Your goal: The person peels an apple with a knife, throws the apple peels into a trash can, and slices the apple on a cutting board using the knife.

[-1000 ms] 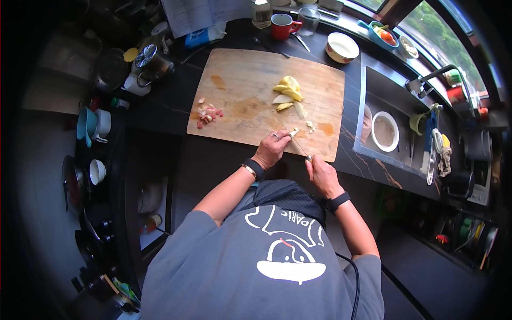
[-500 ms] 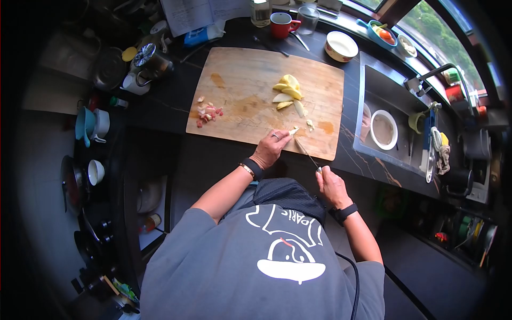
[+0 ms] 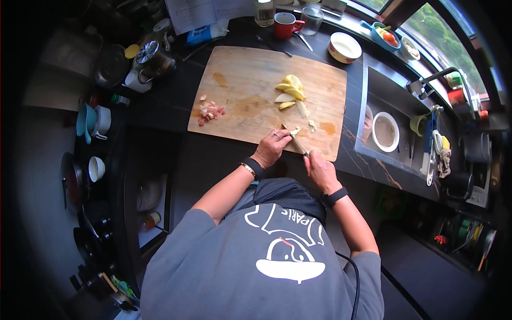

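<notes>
My right hand point(image 3: 321, 169) grips a kitchen knife point(image 3: 300, 145) by its handle, and the blade reaches up over the front edge of the wooden cutting board point(image 3: 245, 66). Against the blade's left side, my left hand point(image 3: 272, 148) pinches with its fingers bent, on a small pale garlic-like piece mostly hidden by them. A whitish garlic-like bit point(image 3: 296, 130) lies just right of the blade, and more pale bits point(image 3: 312, 126) are beside it. Farther up the board sits a pile of yellowish-white slices point(image 3: 290, 88). Pink and white chopped pieces point(image 3: 211, 112) lie at its left.
To the right is a sink point(image 3: 368, 106) holding a white bowl point(image 3: 385, 132). A patterned bowl point(image 3: 344, 48), red mug point(image 3: 286, 25) and glass point(image 3: 311, 20) stand behind the board. A metal pot point(image 3: 154, 57) is at the left.
My right hand has moved left and up with the knife, bringing the blade against my left fingers. My left hand stays almost in place.
</notes>
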`<state>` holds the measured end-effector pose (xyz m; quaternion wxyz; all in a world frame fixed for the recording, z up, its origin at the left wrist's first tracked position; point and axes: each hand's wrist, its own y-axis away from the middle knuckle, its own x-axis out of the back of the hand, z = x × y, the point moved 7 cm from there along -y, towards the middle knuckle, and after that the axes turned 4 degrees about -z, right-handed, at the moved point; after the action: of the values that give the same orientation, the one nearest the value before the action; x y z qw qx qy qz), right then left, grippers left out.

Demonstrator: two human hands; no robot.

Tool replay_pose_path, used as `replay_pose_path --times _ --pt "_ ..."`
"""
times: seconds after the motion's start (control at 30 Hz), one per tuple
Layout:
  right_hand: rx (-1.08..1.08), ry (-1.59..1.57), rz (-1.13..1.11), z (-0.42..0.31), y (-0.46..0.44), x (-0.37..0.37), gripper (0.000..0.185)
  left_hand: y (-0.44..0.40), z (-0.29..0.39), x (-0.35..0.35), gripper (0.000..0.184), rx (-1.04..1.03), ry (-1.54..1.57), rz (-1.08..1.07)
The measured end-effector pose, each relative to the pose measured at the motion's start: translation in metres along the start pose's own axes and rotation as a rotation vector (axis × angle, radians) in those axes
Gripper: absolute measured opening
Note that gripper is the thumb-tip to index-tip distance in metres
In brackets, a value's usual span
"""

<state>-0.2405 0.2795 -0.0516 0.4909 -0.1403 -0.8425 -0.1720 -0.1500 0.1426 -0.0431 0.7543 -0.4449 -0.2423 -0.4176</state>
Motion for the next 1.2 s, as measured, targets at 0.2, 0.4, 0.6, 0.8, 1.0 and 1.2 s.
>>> replay_pose_path --times 0.2,0.4,0.6,0.8,1.0,1.2 --pt "-0.001 0.010 0.016 0.010 0.014 -0.004 0.023 0.001 0.001 0.000 0.019 0.004 -0.016 -0.002" --pt "-0.035 -0.012 -0.009 0.027 0.048 0.013 0.022 0.002 0.004 0.003 0.023 -0.002 -0.008 -0.021" --pt "-0.033 -0.073 0.012 0.007 0.031 0.022 0.023 0.008 -0.001 -0.001 0.022 -0.013 -0.008 -0.033" --pt "-0.029 -0.049 -0.060 0.003 0.018 0.011 0.024 0.007 -0.001 -0.001 0.021 -0.007 -0.012 -0.030" --pt "-0.029 -0.009 -0.036 0.000 -0.002 -0.006 0.022 0.004 0.000 0.001 0.020 -0.008 -0.014 -0.023" --pt "-0.025 -0.095 -0.043 0.020 0.029 -0.002 0.021 0.004 0.001 0.002 0.019 0.009 -0.025 -0.029"
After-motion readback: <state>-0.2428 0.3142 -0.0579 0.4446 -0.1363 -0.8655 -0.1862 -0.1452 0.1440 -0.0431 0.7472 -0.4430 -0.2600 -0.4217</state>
